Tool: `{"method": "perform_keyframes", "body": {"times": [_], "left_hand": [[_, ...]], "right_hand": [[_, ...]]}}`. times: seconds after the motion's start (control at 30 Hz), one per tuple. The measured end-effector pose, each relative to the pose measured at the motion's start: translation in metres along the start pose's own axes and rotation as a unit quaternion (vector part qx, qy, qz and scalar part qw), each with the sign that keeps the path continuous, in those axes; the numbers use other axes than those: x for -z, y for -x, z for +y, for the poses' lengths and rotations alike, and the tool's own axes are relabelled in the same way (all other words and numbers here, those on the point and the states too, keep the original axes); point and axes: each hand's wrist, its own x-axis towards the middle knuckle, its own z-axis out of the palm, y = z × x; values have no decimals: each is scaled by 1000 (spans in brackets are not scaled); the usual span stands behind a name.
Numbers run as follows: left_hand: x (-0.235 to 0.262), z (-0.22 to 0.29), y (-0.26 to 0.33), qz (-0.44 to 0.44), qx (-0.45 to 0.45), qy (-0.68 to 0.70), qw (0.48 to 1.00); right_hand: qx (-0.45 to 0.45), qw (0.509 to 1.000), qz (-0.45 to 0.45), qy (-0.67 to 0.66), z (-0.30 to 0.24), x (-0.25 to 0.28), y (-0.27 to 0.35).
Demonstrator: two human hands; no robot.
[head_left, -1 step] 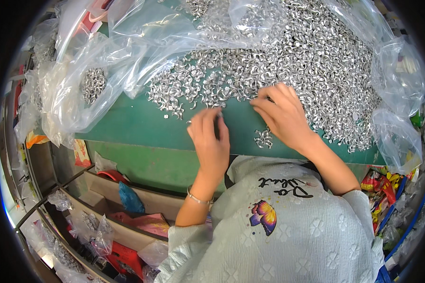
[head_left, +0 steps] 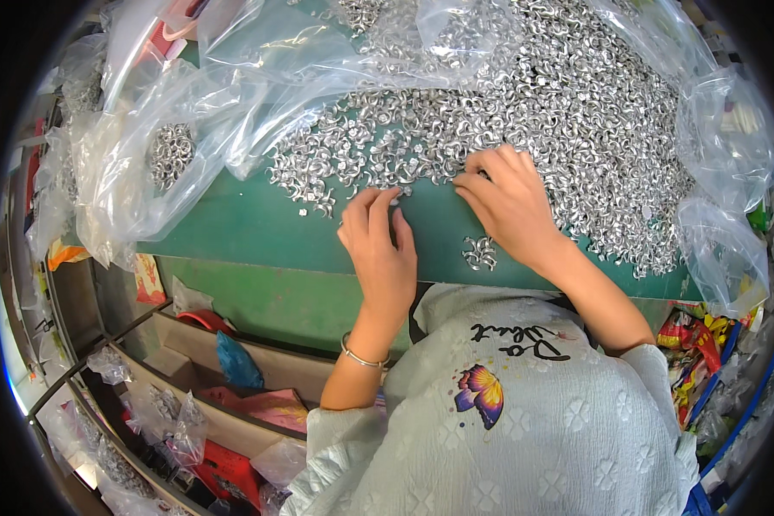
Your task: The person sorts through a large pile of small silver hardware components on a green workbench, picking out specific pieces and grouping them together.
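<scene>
A wide heap of small, curved, silvery metal pieces (head_left: pixel 585 112) lies on the green tabletop (head_left: pixel 267 219). At the heap's near edge, my left hand (head_left: pixel 377 236) is curled, with a small metal piece (head_left: pixel 396 200) between its thumb and forefinger. My right hand (head_left: pixel 512 206) reaches the edge of the heap a little farther right. Its thumb and fingertips are bent toward each other, and whatever they hold is hidden. A small separate cluster of the same pieces (head_left: pixel 479 253) sits below the right hand, near the table's front edge.
Clear plastic sheeting (head_left: pixel 146 163) drapes over the table's left side, and more plastic (head_left: pixel 722 249) hangs at the right. Below the table at left stand shelf compartments (head_left: pixel 284 365) with plastic bags and a blue item (head_left: pixel 238 359). Colourful wrappers (head_left: pixel 692 344) lie at lower right.
My left hand has shifted slightly up toward the heap, its fingers reaching a piece at the edge. My right hand has moved slightly up and left.
</scene>
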Motion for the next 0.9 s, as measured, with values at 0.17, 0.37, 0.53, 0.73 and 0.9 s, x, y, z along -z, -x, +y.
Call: {"method": "perform_keyframes", "body": {"times": [0.17,0.37,0.53,0.73,0.9], "left_hand": [[-3,11,2,-45,-2,-15,999],[-19,16,-12,-39,-41,-55,997],[-8,17,1,-92,-44,-11,995],[-12,22,-10,-70,-40,-37,996],[-10,13,-1,-87,-57,-23,994]], "right_hand": [[7,999,-45,4,0,1,9],[-16,999,-16,35,-2,-6,-2],[-7,996,-86,-25,-1,17,16],[-49,993,-68,-85,6,16,16],[-27,998,-56,-14,8,15,13]]}}
